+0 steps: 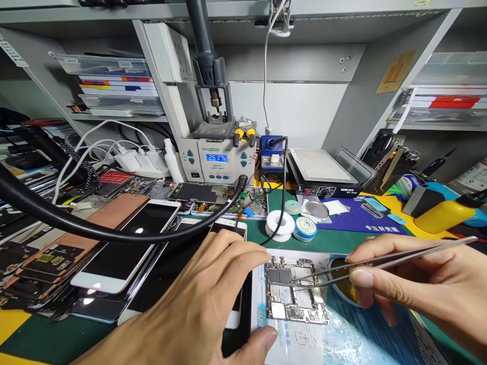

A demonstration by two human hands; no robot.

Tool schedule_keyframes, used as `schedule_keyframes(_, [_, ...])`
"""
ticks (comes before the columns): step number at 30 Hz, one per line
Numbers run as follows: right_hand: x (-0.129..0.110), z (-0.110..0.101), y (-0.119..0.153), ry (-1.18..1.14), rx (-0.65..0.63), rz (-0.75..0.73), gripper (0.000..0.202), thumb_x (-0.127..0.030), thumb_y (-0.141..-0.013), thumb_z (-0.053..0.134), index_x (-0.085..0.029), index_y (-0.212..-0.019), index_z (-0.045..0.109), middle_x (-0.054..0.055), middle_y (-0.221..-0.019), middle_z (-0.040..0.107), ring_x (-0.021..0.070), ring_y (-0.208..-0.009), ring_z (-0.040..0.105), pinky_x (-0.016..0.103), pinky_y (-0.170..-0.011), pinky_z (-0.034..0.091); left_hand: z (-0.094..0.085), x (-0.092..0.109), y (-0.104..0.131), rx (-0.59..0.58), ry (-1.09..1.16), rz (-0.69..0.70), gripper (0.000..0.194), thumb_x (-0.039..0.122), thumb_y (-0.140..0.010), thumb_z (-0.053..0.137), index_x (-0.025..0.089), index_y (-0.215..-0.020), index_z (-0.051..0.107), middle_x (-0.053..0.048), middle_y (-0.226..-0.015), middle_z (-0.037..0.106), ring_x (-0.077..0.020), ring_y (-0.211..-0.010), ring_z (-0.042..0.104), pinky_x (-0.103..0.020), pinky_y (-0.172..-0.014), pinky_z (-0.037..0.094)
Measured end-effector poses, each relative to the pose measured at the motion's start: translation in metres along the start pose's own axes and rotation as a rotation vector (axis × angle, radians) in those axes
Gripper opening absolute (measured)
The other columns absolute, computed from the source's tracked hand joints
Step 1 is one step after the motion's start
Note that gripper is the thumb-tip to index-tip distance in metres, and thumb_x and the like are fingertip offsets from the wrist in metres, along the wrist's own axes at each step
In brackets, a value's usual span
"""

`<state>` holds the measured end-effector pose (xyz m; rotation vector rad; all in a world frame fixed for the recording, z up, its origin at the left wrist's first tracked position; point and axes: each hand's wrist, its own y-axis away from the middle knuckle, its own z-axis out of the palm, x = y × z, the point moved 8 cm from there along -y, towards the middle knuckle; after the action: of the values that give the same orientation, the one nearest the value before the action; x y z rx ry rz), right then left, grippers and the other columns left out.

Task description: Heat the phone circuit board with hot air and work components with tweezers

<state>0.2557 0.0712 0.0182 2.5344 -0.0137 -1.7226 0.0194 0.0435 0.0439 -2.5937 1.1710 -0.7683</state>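
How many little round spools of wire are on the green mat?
2: a white spool beside a blue-labelled spool, both behind the circuit board that the left hand steadies. Others may hide in the clutter.

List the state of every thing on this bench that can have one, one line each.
left hand: open, fingers resting at the circuit board's left edge.
right hand: pinching tweezers.
tweezers: tips down on the board.
circuit board: bare, flat on a printed sheet.
hot air station: on, display lit.
white phone: screen dark, lying face up.
solder spool: lying flat.
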Motion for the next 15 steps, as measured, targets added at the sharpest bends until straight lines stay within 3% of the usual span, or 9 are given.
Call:
schedule_keyframes(4, [0.001,0.002,0.001,0.012,0.015,0.004,0.021,-0.051,-0.058,0.084,-0.032,-0.064,0.078,0.004,-0.051,0.071,0.0230,-0.038,0.060,0.030,-0.031,0.052,0.001,0.000,0.001,0.009,0.023,-0.007,0.063,0.020,-0.071,0.071,0.021,-0.128,0.044,-0.004,-0.120,0.053,-0.0223,-0.112,0.046,-0.034,-0.098,0.049])
schedule_keyframes(9, [0.006,-0.012,0.004,0.059,0.300,-0.030,0.030,-0.061,-0.047,0.081,-0.034,-0.057,0.075,-0.001,-0.030,0.053,0.0239,-0.027,0.049,0.033,-0.016,0.036,-0.001,0.001,0.000,0.026,0.040,0.012,0.058,0.020,-0.074,0.069,0.020,-0.127,0.046,-0.004,-0.119,0.053,-0.0204,-0.111,0.047,-0.032,-0.098,0.048])
schedule_keyframes(15, [0.014,-0.019,0.013,0.099,0.390,-0.051,0.022,-0.055,-0.048,0.080,-0.037,-0.061,0.077,-0.003,-0.027,0.050,0.0255,-0.024,0.049,0.034,-0.013,0.033,-0.002,0.000,0.000,0.044,0.051,0.011,0.058,0.020,-0.074,0.069,0.018,-0.127,0.047,-0.005,-0.121,0.053,-0.0208,-0.114,0.046,-0.031,-0.100,0.047])
